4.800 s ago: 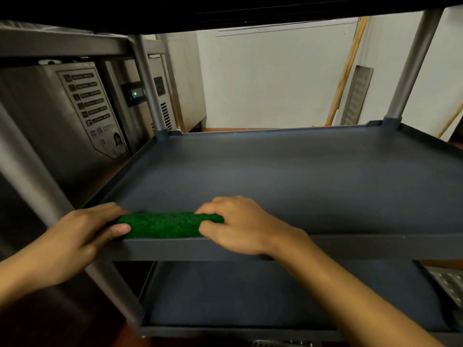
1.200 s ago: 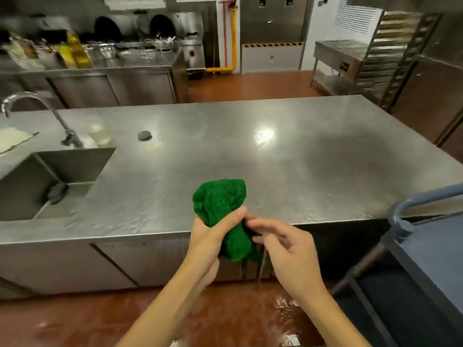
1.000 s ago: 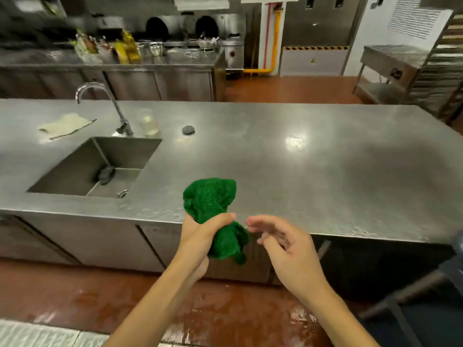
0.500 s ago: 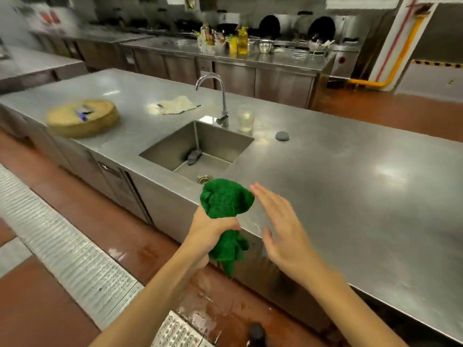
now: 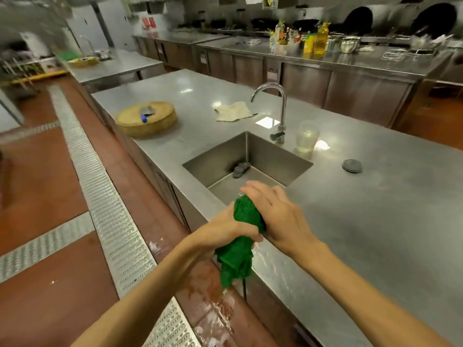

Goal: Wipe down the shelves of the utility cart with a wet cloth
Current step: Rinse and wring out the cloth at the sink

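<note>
Grips the bunched green cloth point(image 5: 246, 212) in the left hand point(image 5: 225, 230), over the near edge of the tabletop point(image 5: 375, 221) beside the sink point(image 5: 250, 156); rests the right hand point(image 5: 278, 216), fingers straight, against its upper end.

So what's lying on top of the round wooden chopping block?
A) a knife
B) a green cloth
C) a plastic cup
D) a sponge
A: a knife with a blue handle lies on the round chopping block, while the green cloth is gripped by the left hand near the sink.
</note>
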`<state>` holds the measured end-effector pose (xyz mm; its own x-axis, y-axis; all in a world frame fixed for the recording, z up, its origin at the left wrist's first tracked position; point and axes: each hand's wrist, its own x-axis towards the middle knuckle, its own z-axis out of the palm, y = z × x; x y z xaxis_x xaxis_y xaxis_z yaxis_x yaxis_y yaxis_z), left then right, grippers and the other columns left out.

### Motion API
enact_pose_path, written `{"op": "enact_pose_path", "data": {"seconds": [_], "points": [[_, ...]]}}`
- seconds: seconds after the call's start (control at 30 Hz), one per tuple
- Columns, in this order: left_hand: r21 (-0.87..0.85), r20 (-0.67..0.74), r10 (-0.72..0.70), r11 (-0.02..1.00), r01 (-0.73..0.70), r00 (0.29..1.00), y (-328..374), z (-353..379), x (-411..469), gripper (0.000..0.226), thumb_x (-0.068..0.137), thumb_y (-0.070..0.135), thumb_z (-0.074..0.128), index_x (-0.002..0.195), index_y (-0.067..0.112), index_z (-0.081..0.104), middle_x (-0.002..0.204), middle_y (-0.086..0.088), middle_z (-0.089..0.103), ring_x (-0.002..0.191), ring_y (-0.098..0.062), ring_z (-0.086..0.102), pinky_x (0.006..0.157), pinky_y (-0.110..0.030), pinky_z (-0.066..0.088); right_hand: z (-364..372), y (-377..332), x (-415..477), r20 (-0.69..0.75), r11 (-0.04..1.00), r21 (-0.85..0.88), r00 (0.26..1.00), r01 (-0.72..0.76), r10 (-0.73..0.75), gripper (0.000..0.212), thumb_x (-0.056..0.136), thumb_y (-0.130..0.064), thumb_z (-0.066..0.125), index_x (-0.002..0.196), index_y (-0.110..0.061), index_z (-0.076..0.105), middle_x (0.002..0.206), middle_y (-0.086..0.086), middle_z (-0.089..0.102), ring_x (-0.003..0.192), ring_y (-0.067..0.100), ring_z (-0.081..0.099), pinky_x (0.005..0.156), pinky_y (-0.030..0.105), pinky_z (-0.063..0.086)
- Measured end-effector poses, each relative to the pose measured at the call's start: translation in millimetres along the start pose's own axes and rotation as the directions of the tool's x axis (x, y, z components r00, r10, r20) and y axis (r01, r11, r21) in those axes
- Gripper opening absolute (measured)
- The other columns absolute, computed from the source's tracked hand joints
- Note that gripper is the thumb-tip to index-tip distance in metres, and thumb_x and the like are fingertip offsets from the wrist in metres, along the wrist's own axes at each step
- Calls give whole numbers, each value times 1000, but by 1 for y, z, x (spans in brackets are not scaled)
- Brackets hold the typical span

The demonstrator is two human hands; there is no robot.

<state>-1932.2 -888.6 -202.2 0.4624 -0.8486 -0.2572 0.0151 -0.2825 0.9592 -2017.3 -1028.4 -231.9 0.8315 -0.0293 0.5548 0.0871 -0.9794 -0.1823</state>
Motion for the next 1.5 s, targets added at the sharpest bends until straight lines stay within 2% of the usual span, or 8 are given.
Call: {"op": "enact_pose_path", "data": {"seconds": [0.3, 0.53, 0.7, 0.93, 1.13, 1.3, 1.4, 1.5], "points": [[-302, -187, -272, 930, 208, 944, -4, -31, 77, 83, 60, 81, 74, 124, 27, 66, 117, -5, 74, 112, -28, 69, 103, -55, 49, 19, 56, 82, 35, 969, -178, 983, -171, 180, 49, 72, -25, 73, 119, -21, 57, 98, 1, 58, 80, 24, 53, 47, 25, 29], [-855, -173, -207, 518, -43, 963, 3, -41, 138, 60, 92, 58, 56, 133, 15, 65, 129, -12, 68, 118, -26, 65, 100, -41, 53, 57, 75, 143, 142, 908, -249, 915, -336, 377, 60, 73, -2, 65, 126, -19, 43, 115, 6, 46, 96, 27, 46, 50, 29, 23], [-951, -222, -353, 283, -122, 909, -19, -93, 200, 89, 71, 73, 70, 131, 8, 60, 126, -20, 67, 119, -34, 63, 105, -48, 48, 73, 111, 199, 116, 830, -349, 859, -435, 499, 66, 76, -7, 67, 134, -14, 36, 118, 9, 53, 102, 32, 49, 61, 35, 30], [-973, 28, -153, 221, 62, 988, -8, -124, 261, 91, 70, 82, 62, 133, 15, 63, 134, -17, 64, 124, -41, 59, 105, -59, 44, 105, 141, 261, 174, 755, -466, 789, -460, 589, 74, 71, -5, 68, 134, -8, 30, 118, 12, 56, 107, 32, 52, 62, 33, 37], [-975, 30, -300, 199, 93, 953, 4, -158, 329, 56, 81, 60, 69, 109, 11, 74, 120, -11, 71, 117, -29, 64, 107, -45, 45, 131, 145, 276, 247, 759, -521, 783, -390, 572, 50, 79, -7, 67, 119, -12, 38, 114, 11, 52, 100, 29, 52, 60, 32, 35], [-973, 32, -342, 204, 107, 939, 2, -172, 359, 25, 90, 34, 54, 81, 13, 64, 76, -7, 66, 73, -23, 64, 70, -34, 51, 149, 156, 269, 237, 773, -520, 809, -363, 538, 66, 61, -7, 81, 120, -10, 53, 107, 9, 56, 82, 28, 55, 54, 33, 41], [-960, 28, -368, 250, 128, 930, 3, -180, 371, 33, 94, 30, 46, 77, 8, 62, 66, -10, 66, 63, -25, 67, 63, -32, 55, 156, 153, 252, 94, 794, -485, 881, -366, 464, 69, 67, 6, 61, 135, -4, 50, 136, 21, 52, 105, 39, 57, 80, 45, 54], [-951, 27, -393, 272, 144, 919, -1, -184, 386, 33, 96, 28, 43, 78, 7, 61, 65, -11, 66, 59, -25, 67, 61, -29, 57, 161, 147, 236, 87, 821, -519, 941, -238, 328, 67, 82, 3, 20, 146, -5, 40, 157, 23, 26, 141, 46, 28, 111, 62, 29]]}}
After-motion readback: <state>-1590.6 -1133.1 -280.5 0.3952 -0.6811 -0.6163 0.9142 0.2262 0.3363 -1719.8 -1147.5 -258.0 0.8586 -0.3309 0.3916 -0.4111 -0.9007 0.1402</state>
